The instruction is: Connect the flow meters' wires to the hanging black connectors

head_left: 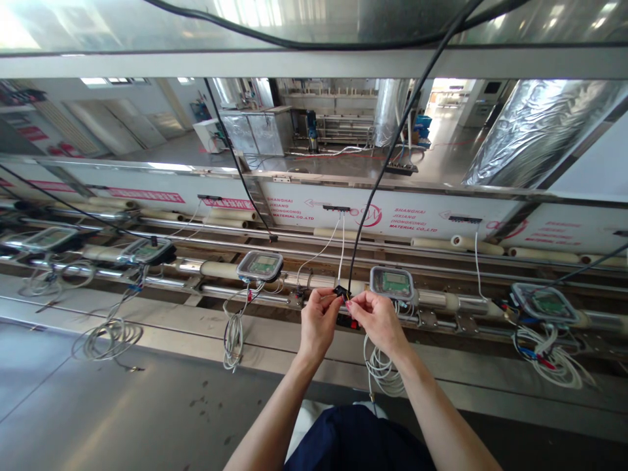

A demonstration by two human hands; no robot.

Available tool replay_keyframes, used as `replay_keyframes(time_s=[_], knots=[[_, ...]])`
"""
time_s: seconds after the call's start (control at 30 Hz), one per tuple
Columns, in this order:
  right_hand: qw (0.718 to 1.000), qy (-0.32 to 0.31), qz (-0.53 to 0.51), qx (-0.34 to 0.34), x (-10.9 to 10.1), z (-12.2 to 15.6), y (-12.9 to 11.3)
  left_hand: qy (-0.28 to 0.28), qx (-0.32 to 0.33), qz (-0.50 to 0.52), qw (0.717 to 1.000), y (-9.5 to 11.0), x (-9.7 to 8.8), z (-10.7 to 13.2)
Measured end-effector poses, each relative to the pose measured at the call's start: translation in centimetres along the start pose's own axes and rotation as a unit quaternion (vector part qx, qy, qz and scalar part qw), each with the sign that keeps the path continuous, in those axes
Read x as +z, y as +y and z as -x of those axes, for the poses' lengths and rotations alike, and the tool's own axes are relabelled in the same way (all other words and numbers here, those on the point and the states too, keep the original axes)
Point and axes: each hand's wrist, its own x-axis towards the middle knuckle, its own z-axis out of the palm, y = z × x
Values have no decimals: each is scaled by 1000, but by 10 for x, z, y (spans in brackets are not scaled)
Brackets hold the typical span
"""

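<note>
Both my hands meet in the middle of the view, fingertips almost touching. My left hand (318, 322) is closed in a pinch at a small black connector (340, 290). My right hand (379, 320) pinches a thin wire; a bit of red shows at its fingertips, and the wire's exact end is hidden. A black cable (360, 226) hangs from above down to the fingers, and a white cable (342, 248) runs to the same spot. Just right of my hands sits a clear-lidded meter box (392, 282) with a green board, its coiled grey cable (383, 371) hanging below.
More meter boxes line the pipe, one to the left (260, 265) and one to the right (544, 303), with coiled cables. Black terminal strips (337, 209) are fixed on the white panel behind. A metal ledge (196, 327) runs along the front.
</note>
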Motion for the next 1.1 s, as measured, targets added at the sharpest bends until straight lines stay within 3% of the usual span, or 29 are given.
replay_keyframes(time_s=[0.33, 0.53, 0.73, 0.87, 1.1], knots=[[1000, 19, -8, -8, 3, 0, -1, 6, 11, -12, 1000, 0, 0, 3], [1000, 16, -17, -19, 3, -1, 5, -28, 4, 57, 998, -11, 3, 3], [997, 42, -68, -12, 2, 1, 11, -32, -4, 101, 994, -5, 7, 2], [991, -1, -130, 7, 1, 1, 13, -23, -22, 163, 986, -3, 11, 3], [990, -46, -130, 8, -1, -1, 11, -17, -28, 173, 984, -2, 12, 4]])
